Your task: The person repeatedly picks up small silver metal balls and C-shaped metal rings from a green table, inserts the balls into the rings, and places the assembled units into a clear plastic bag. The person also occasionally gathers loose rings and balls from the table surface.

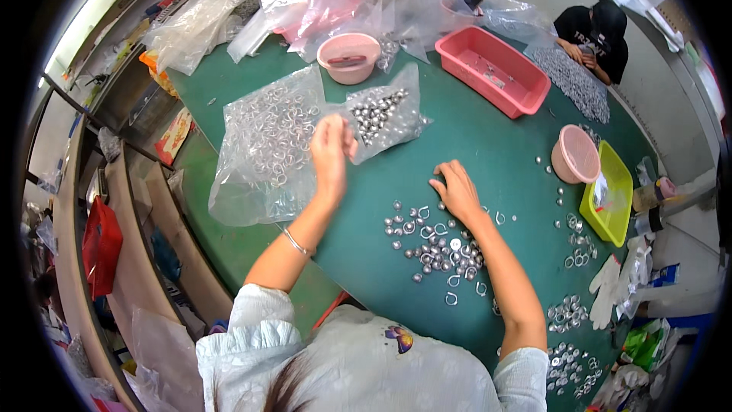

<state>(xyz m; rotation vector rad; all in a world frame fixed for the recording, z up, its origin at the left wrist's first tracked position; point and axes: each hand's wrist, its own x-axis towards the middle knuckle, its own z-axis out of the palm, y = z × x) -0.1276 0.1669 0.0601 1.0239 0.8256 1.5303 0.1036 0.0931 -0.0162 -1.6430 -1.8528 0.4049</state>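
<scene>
My left hand [332, 146] is closed, fingers curled, between two clear plastic bags; whatever it may grip is hidden. Just right of it, a small bag of round silver metal pieces [377, 116] lies on the table. To its left is a larger bag of silver metal rings [276, 131]. My right hand [457, 191] hovers low over the green tabletop, thumb and forefinger apart, with nothing visible in it. Below that hand, a loose pile of silver domed pieces [436, 255] is spread out with several open rings [451, 299] among them.
A pink basin [496, 69], two pink bowls and a yellow-green basket [616, 194] stand at the far and right sides. More rings and caps [568, 313] lie at right beside a white glove [605, 290]. Another person [595, 38] works at the far right corner.
</scene>
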